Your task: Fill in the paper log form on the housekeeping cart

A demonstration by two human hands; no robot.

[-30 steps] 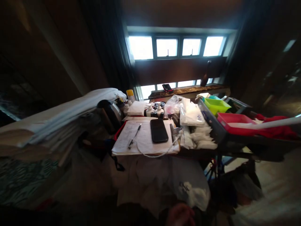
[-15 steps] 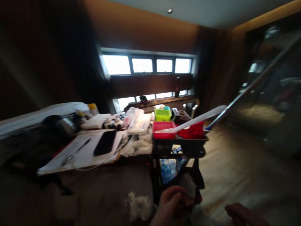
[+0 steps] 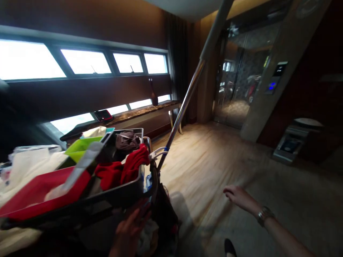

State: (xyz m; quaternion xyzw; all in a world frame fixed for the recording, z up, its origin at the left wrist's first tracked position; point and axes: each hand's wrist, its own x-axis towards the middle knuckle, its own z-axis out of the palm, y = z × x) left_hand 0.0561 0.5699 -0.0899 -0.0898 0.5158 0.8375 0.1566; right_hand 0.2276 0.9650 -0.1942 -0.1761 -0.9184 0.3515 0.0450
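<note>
Cart (image 3: pixel 118 196) fills the lower left of the frame, a dark one on wheels, and its top tray leans a little toward the viewer. The left hand (image 3: pixel 128 232) is at the lower middle of the picture, just under the near rim of the tray, and its fingers (image 3: pixel 139 216) reach up and touch the dark edge; they look slightly spread, but the blur does not let me say whether they really close around anything. The right hand (image 3: pixel 238 196) is out in the air at the lower right, well apart from the cart, with a watch (image 3: pixel 264 215) on the wrist. Its fingers are loose and partly stretched, and they hold nothing; I think it hangs out so for balance. Inside the tray there is a red bin (image 3: pixel 34 192) at the left and a green bin (image 3: pixel 79 148) behind it, and a red cloth (image 3: pixel 125 167) lies over the near corner. A long metal pole (image 3: pixel 187 96) rises from the corner of the cart toward the top middle of the frame, perhaps standing there so that it travels with the cart. Bright windows (image 3: pixel 85 60) run along the upper left, and the wooden floor (image 3: pixel 209 153) opens to the right.
</note>
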